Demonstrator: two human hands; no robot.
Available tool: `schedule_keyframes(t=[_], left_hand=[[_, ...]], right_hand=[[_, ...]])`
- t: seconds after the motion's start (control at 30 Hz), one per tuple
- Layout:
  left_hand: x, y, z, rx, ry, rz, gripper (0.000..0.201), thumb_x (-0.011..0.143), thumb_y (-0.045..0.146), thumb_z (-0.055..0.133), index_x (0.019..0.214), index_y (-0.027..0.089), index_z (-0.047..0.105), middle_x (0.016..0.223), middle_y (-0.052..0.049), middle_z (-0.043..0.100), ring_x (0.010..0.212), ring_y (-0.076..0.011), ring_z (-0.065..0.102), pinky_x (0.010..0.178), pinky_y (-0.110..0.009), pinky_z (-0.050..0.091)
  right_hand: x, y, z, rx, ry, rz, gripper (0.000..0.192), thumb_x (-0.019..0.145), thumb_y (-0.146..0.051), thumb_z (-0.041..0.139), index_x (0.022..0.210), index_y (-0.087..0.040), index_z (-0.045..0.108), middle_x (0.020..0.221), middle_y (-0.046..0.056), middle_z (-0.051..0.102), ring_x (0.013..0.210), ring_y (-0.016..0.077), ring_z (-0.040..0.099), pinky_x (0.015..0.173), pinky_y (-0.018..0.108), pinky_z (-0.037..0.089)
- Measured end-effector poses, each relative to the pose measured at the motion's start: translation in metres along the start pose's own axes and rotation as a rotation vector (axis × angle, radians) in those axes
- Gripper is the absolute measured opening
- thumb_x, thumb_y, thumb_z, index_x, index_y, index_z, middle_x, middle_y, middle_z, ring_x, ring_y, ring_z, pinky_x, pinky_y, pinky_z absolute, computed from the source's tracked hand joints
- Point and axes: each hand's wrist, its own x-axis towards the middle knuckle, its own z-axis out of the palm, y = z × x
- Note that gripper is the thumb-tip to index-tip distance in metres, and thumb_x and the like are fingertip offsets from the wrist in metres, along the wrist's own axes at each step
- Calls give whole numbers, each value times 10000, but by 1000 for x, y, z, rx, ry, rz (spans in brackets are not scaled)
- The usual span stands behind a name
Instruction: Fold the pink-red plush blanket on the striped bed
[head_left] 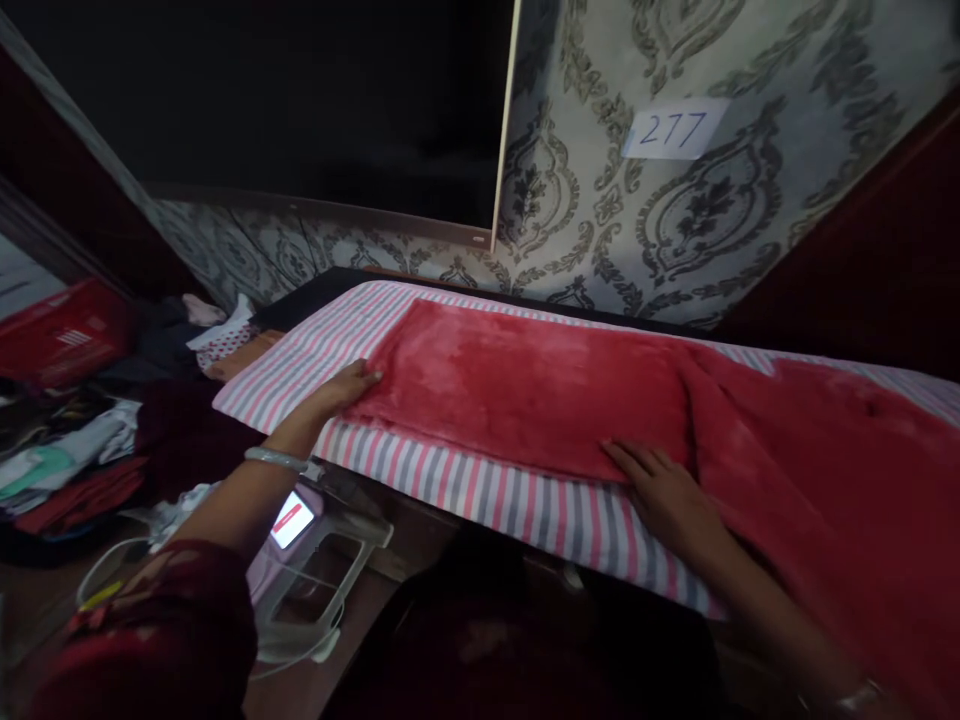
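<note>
A red plush cloth [517, 385] lies partly folded on a pink, grey and white striped sheet [450, 490]. Its left part is laid out as a fairly smooth rectangle, while the rest spreads loosely off to the right. At the left edge of the plush, my left hand [346, 388] is closed on the border, with some fingertips hidden. My right hand [667, 495] rests flat near the front edge, fingers stretched out over the plush and holding nothing. A bracelet circles my left wrist.
Behind the striped surface, a large dark screen [300, 100] hangs on patterned wallpaper beside a paper marked 277 [673, 129]. Below my left arm, a lit phone [291, 520] sits on a pale plastic stool [352, 560] with a cable. Clothes [82, 455] are heaped at the left.
</note>
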Motion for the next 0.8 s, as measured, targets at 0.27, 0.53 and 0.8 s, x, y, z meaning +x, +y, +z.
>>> schedule_keyframes(t=[0.27, 0.53, 0.8], left_hand=[[5, 2, -38, -15, 3, 26, 434, 748, 448, 615, 1107, 205, 598, 1082, -83, 726, 1014, -268, 683, 797, -318, 548], [3, -17, -28, 10, -58, -55, 613, 639, 465, 752, 1161, 164, 636, 1282, -165, 677, 1205, -333, 618, 922, -353, 525], [41, 11, -24, -202, -66, -90, 520, 735, 566, 718, 1052, 155, 685, 924, -116, 765, 874, -274, 721, 706, -337, 580]], right_hand=[[10, -12, -28, 104, 135, -33, 538, 884, -68, 371, 1343, -206, 616, 1130, 98, 722, 1034, 251, 661, 922, 424, 553], [-10, -11, 9, 138, 122, -39, 545, 834, -65, 424, 1309, -221, 639, 1241, 94, 695, 1110, 248, 635, 943, 437, 547], [-17, -9, 34, 173, 242, -5, 555, 856, -92, 433, 1360, -260, 594, 1292, 87, 666, 1139, 251, 629, 960, 443, 536]])
